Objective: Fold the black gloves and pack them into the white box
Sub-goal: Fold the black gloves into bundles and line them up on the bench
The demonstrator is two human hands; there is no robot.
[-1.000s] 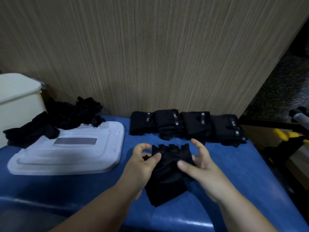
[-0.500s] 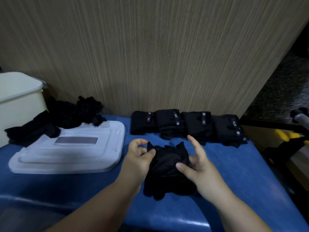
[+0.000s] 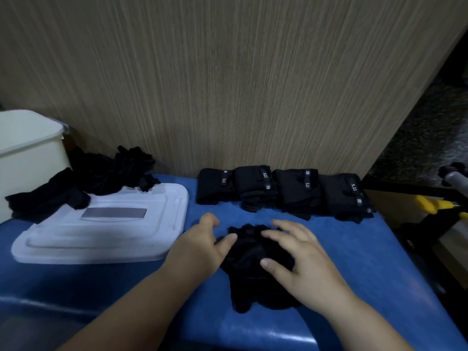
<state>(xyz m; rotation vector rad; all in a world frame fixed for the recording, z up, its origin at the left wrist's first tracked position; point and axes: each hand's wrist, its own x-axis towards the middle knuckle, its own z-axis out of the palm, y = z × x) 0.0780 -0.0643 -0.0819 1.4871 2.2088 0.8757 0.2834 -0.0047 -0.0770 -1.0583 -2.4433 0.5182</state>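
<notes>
A black glove (image 3: 253,272) lies bunched on the blue table (image 3: 354,262) in front of me. My left hand (image 3: 202,247) rests at its left edge, the thumb touching the fabric and the fingers spread. My right hand (image 3: 301,262) lies flat over its right side with straight fingers pressing down. Behind it, several folded black gloves (image 3: 283,191) sit in a row against the wall. A loose pile of black gloves (image 3: 96,178) lies at the back left. The white box (image 3: 27,158) stands at the far left.
The box's white lid (image 3: 101,229) lies flat on the table left of my hands, partly under the loose pile. A wood-grain wall (image 3: 228,84) backs the table. Past the table's right edge are a yellow-handled tool (image 3: 435,203) and dark floor.
The glove was held up between both hands; now it lies lower on the table. My right hand has moved onto it and flattened, and my left hand has let go and spread.
</notes>
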